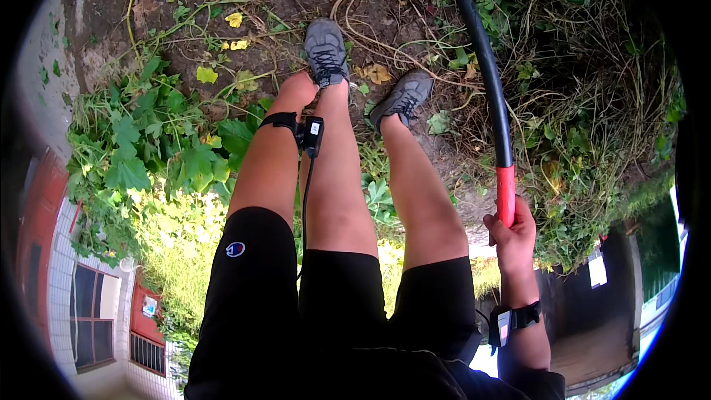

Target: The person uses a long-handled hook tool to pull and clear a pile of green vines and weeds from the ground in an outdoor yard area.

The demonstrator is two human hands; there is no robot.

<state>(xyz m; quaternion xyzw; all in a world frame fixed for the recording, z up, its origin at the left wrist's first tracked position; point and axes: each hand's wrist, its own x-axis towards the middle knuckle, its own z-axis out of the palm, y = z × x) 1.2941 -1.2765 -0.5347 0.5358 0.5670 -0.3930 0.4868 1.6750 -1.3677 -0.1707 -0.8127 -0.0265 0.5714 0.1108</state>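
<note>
My right hand [512,233] is wrapped round the red end [505,194] of a long black pole [482,67]. The pole rises past the upper edge of the view and looks bowed. Its far end is out of sight, so the kind of tool cannot be told. My left hand [298,88] hangs low beside my left shoe [324,48], curled into a fist, and no object shows in it. Loose, dry vines [370,11] lie on the soil ahead of my feet.
Leafy green plants [141,144] grow to my left, with yellow blossoms [234,20] on the soil nearby. A heap of tangled dry stems [563,104] lies to the right. My right shoe [404,98] stands on bare soil. A concrete strip [48,67] borders the far left.
</note>
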